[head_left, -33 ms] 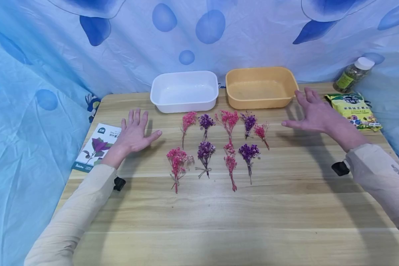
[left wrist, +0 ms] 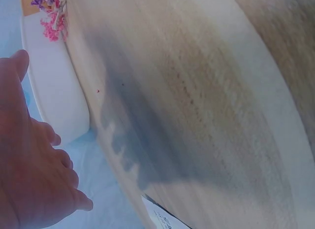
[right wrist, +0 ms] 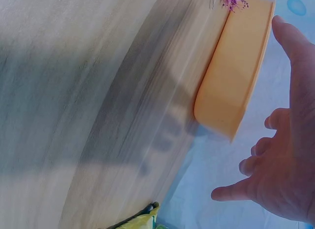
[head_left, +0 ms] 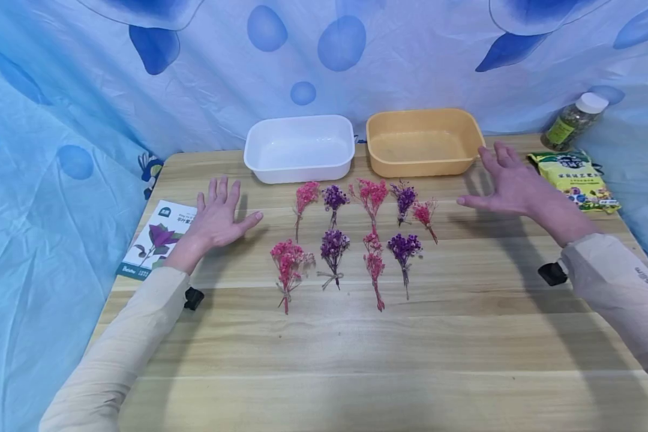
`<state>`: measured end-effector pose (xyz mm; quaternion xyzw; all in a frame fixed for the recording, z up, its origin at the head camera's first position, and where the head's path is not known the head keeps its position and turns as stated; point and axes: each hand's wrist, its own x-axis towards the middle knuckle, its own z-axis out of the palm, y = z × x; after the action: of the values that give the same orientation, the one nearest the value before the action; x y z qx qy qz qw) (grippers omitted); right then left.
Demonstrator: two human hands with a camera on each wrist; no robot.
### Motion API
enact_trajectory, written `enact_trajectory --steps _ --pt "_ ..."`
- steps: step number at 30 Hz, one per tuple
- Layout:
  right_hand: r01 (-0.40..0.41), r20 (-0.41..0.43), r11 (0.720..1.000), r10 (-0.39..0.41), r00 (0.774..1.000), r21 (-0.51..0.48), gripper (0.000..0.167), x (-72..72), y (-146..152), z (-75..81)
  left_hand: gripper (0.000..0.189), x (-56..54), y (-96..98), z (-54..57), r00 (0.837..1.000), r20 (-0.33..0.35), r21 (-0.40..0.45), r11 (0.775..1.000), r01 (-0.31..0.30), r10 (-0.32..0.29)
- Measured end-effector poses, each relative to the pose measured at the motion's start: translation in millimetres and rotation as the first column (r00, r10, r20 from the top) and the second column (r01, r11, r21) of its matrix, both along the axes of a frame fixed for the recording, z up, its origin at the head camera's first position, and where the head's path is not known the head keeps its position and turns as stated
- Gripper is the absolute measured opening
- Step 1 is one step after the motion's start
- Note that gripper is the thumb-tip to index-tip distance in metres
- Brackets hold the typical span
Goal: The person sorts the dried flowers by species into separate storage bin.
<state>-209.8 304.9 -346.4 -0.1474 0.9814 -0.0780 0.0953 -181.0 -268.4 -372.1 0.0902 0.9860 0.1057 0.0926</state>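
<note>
Both hands hover above the wooden table with fingers spread and hold nothing. My left hand [head_left: 219,217] is nearest the white seed card [head_left: 159,240] with a purple flower picture. My right hand [head_left: 510,183] is beside the near right corner of the orange tub [head_left: 426,168]; whether they touch I cannot tell. Between the hands lie several small dried flower bunches in two rows, among them a pink bunch [head_left: 288,261] and a purple bunch [head_left: 333,247] tied with twine. The left wrist view shows the white tub [left wrist: 54,76] past the thumb; the right wrist view shows the orange tub's side.
The white tub [head_left: 299,174] stands left of the orange one at the table's back edge. A yellow packet [head_left: 575,183] and a clear jar [head_left: 572,123] with a white lid are at the back right. A blue patterned curtain [head_left: 221,90] hangs behind the table [head_left: 329,360].
</note>
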Motion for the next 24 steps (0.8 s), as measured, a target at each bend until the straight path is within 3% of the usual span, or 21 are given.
enact_trajectory --steps 6,10,12,15,18,21,24 --pt "-0.009 -0.018 1.000 0.009 1.000 -0.006 0.115 -2.1 -5.7 3.8 0.102 -2.5 -1.8 -1.9 0.999 -0.041 0.004 1.000 0.001 -0.001" --pt "-0.027 -0.135 0.998 0.020 0.991 -0.051 0.104 3.7 -19.9 9.4 0.094 -7.7 -4.0 -0.8 0.993 -0.117 0.044 0.999 -0.004 0.009" --pt "-0.053 -0.210 0.990 0.024 0.977 -0.133 0.091 6.2 -32.1 12.4 0.088 -12.5 -5.0 2.1 0.988 -0.147 0.128 0.991 -0.034 0.053" --pt "-0.112 -0.254 0.943 0.030 0.967 -0.313 0.070 11.1 -57.4 17.0 0.074 -23.7 -6.8 7.3 0.974 -0.171 0.294 0.951 -0.093 0.148" --pt "-0.157 -0.198 0.855 0.066 0.978 -0.494 0.057 16.5 -87.7 18.3 0.064 -38.6 -7.5 12.9 0.961 -0.170 0.426 0.896 -0.129 0.219" --pt "-0.166 -0.113 0.804 0.123 0.986 -0.571 0.055 22.8 -118.1 18.8 0.072 -56.0 -7.0 18.2 0.968 -0.127 0.466 0.875 -0.133 0.215" --pt "-0.193 -0.063 0.785 0.193 0.979 -0.589 0.055 27.1 -145.1 17.8 0.090 -71.6 -5.6 20.8 0.982 -0.043 0.475 0.868 -0.140 0.182"
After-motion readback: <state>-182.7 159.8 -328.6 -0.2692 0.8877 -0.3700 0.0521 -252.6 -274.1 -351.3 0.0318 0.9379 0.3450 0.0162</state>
